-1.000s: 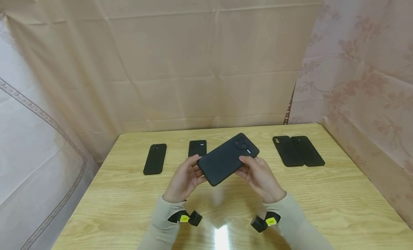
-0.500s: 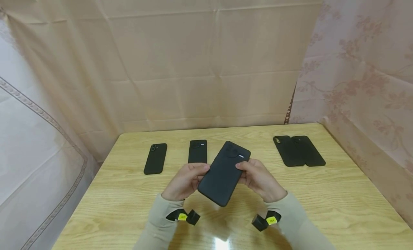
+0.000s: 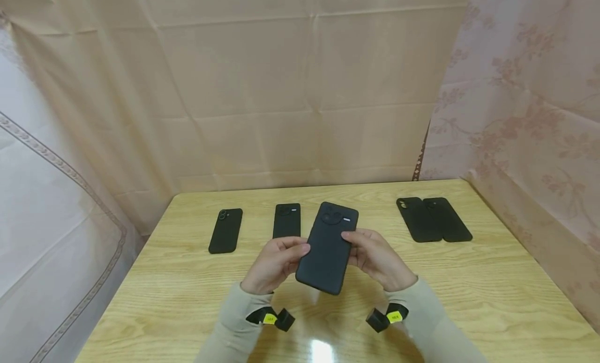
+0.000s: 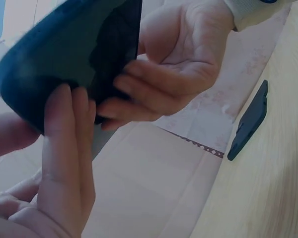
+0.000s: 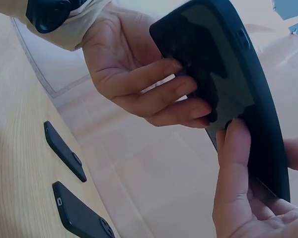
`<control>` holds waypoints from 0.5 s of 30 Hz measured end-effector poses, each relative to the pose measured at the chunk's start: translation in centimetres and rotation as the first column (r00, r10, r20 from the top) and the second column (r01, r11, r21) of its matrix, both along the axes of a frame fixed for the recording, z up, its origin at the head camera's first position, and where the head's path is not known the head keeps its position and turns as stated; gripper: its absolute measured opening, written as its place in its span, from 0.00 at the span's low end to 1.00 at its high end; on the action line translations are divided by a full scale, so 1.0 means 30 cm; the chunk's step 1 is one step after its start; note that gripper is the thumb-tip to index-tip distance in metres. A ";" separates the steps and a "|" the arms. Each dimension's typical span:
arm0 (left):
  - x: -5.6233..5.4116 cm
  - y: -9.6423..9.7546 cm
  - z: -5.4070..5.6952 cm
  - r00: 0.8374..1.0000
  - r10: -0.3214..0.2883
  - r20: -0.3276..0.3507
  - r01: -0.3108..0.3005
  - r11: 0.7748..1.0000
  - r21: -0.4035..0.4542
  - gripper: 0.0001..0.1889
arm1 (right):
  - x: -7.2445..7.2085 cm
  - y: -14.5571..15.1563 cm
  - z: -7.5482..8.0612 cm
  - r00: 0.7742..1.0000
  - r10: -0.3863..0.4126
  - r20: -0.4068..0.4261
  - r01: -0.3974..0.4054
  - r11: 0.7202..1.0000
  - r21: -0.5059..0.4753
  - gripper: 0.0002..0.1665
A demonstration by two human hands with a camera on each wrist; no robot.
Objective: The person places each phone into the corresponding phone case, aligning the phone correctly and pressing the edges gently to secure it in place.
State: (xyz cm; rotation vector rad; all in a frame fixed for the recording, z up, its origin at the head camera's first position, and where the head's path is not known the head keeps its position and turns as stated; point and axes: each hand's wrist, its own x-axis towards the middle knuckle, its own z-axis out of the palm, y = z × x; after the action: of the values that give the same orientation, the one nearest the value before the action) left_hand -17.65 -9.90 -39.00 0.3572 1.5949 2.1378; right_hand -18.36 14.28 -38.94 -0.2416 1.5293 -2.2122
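As the head view shows it, black phone [image 3: 324, 261]: held between both hands above the table [image 3: 178, 300], back facing up, camera end pointing away from the person, slightly slanted.
Left hand [image 3: 277, 264]: pinching the left edge, thumb on the back.
Right hand [image 3: 378, 258]: pinching the right edge, thumb on the back.
Tabletop slabs: one [image 3: 225, 231] at left, one [image 3: 287, 222] just behind the left hand, a touching pair [image 3: 422, 222] at right.
Left wrist view, underside: glossy screen face, fingertips of both hands against it.
Right wrist view, underside: same glossy face, raised dark rim around it, fingers of both hands below; two slabs lie at lower left.
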 end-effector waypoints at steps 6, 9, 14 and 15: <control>-0.005 0.031 -0.012 0.996 0.088 -0.002 -0.088 0.996 -0.003 0.07 | -0.006 0.019 -0.006 1.000 -0.021 -0.004 0.021 1.000 0.005 0.13; -0.005 0.050 -0.013 0.989 0.146 0.010 -0.146 0.989 -0.007 0.06 | -0.005 0.025 -0.006 0.999 -0.053 0.006 0.053 0.998 0.021 0.18; -0.008 0.084 -0.016 0.973 0.231 0.023 -0.231 0.973 -0.026 0.08 | -0.003 0.038 -0.009 0.994 -0.112 -0.001 0.112 0.991 0.070 0.28; -0.010 0.091 -0.018 0.969 0.245 0.027 -0.244 0.969 -0.031 0.09 | -0.003 0.041 -0.011 0.993 -0.120 -0.009 0.120 0.989 0.084 0.29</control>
State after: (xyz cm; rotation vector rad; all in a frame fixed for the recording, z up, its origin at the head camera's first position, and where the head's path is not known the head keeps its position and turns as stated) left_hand -17.95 -7.17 -39.54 0.1223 1.7267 2.2860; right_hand -18.44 15.51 -39.26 -0.1316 1.6753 -2.2324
